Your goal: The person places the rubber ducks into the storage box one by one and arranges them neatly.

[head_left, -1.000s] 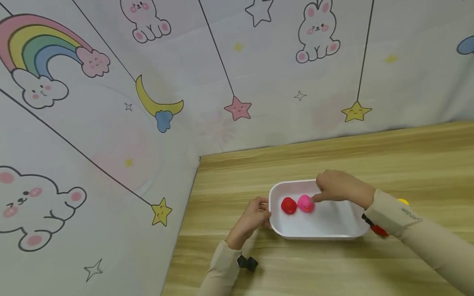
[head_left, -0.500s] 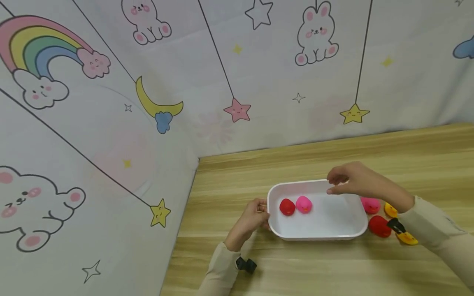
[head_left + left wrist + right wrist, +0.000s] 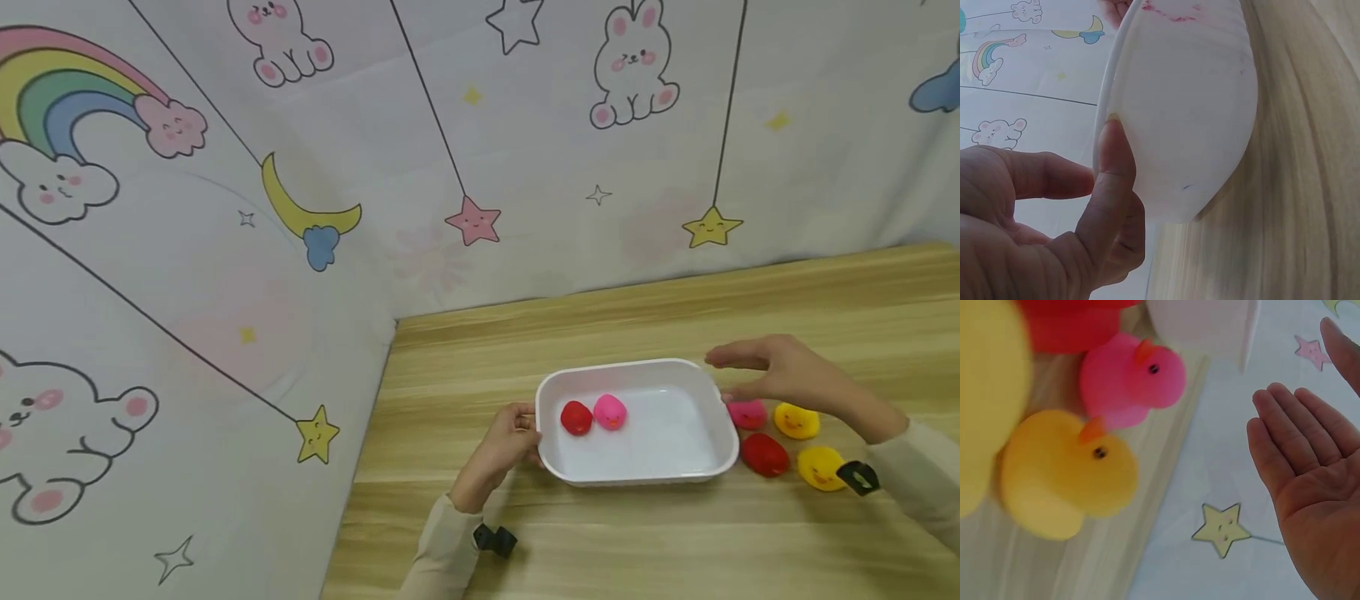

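Note:
My left hand (image 3: pixel 507 443) holds the left end of a white plastic tray (image 3: pixel 667 437); in the left wrist view its fingers are bent against the outer wall and rim. Inside the tray, toward the left, a red rubber duck (image 3: pixel 576 418) and a pink rubber duck (image 3: pixel 610 412) sit side by side. My right hand (image 3: pixel 798 377) holds nothing, its fingers extended just beyond the tray's right end. Under and near it are a second pink duck (image 3: pixel 747 414), a yellow duck (image 3: pixel 797 422), a red duck (image 3: pixel 764 455) and another yellow duck (image 3: pixel 819 468).
The wood-grain table (image 3: pixel 630 542) meets a white cloth backdrop (image 3: pixel 555 150) with printed cartoon bunnies and stars behind and on the left. Black wrist-camera mounts (image 3: pixel 495 540) stick out from both sleeves.
My right hand has drawn back from the pink duck inside the tray, moving right past the tray's end, uncovering the ducks there. My left hand stays on the tray.

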`<state>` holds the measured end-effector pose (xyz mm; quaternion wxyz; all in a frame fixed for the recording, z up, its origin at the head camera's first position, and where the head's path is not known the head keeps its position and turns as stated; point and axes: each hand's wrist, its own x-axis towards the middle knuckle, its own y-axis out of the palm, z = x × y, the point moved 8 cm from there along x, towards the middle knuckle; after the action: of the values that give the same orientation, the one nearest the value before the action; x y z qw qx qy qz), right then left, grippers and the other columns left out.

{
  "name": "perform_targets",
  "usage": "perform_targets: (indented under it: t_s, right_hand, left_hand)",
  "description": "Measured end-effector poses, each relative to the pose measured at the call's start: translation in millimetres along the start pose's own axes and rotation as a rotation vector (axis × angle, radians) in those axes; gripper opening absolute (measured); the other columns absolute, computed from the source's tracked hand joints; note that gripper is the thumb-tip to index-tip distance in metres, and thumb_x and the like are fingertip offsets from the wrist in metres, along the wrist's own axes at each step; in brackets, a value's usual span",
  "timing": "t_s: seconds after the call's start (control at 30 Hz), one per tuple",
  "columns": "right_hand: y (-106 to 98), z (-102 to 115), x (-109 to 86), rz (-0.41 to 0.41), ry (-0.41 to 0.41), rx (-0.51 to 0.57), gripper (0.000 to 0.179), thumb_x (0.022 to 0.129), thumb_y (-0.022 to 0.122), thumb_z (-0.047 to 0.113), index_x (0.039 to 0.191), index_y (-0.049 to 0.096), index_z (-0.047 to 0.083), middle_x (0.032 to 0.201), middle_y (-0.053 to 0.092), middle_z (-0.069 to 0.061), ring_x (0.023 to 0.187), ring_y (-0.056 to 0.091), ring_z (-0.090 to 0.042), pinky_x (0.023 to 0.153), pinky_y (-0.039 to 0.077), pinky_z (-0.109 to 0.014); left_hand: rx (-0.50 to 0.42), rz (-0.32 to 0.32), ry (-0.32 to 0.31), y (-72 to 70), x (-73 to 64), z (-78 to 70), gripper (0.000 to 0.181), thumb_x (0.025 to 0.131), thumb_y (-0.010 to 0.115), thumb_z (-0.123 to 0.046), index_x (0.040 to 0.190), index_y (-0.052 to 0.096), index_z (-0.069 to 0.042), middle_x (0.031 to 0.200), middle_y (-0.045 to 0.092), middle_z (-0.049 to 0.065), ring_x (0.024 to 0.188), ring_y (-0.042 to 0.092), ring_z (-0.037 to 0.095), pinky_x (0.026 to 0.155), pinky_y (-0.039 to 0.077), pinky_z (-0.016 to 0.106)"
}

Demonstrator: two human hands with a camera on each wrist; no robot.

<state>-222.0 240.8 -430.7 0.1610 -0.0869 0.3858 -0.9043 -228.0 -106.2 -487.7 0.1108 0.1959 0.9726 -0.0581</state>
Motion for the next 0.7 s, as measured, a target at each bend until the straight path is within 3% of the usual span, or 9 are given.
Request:
perform_targets:
  t_s: [0.1,0.2,0.3,0.43,0.5,0.6,0.7]
  right_hand:
    - [-4,-14,-8.8,-0.006,0.032,0.002,0.051,0.086,0.081,0.024,0.128,0.066,-0.002,0.125,0.067,-0.019,0.116,0.061,-0.044,0.092,0.057,-0.059]
    - [-5,-31,-19.4,-0.003,0.082,0.008,0.050,0.086,0.080,0.023,0.126,0.066,-0.003,0.122,0.068,-0.019,0.114,0.062,-0.044,0.088,0.062,-0.041]
    - [-4,-48,-29.5,0.002,0.099,0.007,0.050,0.085,0.081,0.023,0.125,0.066,-0.004,0.120,0.069,-0.019,0.111,0.063,-0.042,0.081,0.059,-0.021]
    - [-2,-67,-38.9,-0.006,0.120,-0.008,0.054,0.081,0.085,0.023,0.124,0.066,-0.005,0.119,0.070,-0.020,0.108,0.067,-0.029,0.081,0.055,-0.016]
    - [-1,-76,-43.2,-0.014,0.135,-0.023,0.056,0.079,0.087,0.022,0.123,0.066,-0.006,0.118,0.070,-0.021,0.107,0.067,-0.029,0.082,0.056,-0.020]
    - [0,-87,-49.8,-0.013,0.174,-0.070,0.059,0.077,0.088,0.023,0.122,0.065,-0.009,0.117,0.068,-0.025,0.110,0.064,-0.042,0.092,0.059,-0.045]
    - [0,-93,-55.6,-0.019,0.195,-0.141,0.064,0.073,0.090,0.027,0.120,0.066,-0.010,0.117,0.067,-0.030,0.110,0.058,-0.054,0.088,0.051,-0.069]
  left_hand:
    - [-0.004,-0.002,0.002,-0.3,-0.1,-0.3,0.049,0.083,0.050,0.014,0.131,0.041,0.023,0.088,0.051,0.011,0.063,0.053,0.016,0.048,0.056,0.018]
    - [-0.011,-0.005,0.003,-0.1,-0.2,-0.2,0.050,0.082,0.049,0.015,0.131,0.040,0.023,0.087,0.051,0.011,0.063,0.053,0.016,0.049,0.056,0.019]
    - [-0.014,-0.006,0.000,0.7,-0.8,0.0,0.051,0.083,0.050,0.014,0.132,0.040,0.022,0.088,0.051,0.012,0.063,0.053,0.016,0.049,0.056,0.019]
    - [-0.020,-0.004,-0.004,1.6,-0.6,0.3,0.050,0.083,0.048,0.013,0.132,0.039,0.022,0.088,0.051,0.012,0.062,0.053,0.015,0.049,0.055,0.018]
    - [-0.021,-0.001,-0.002,2.1,-0.3,0.1,0.050,0.083,0.048,0.013,0.131,0.039,0.023,0.087,0.051,0.012,0.061,0.052,0.015,0.048,0.054,0.017]
    - [-0.019,0.004,0.000,2.9,0.2,-0.6,0.051,0.082,0.048,0.013,0.132,0.039,0.023,0.088,0.051,0.012,0.061,0.053,0.014,0.048,0.054,0.017]
    - [-0.017,0.006,-0.004,3.8,0.5,-0.8,0.052,0.082,0.049,0.013,0.132,0.039,0.023,0.089,0.051,0.012,0.061,0.053,0.014,0.048,0.054,0.017]
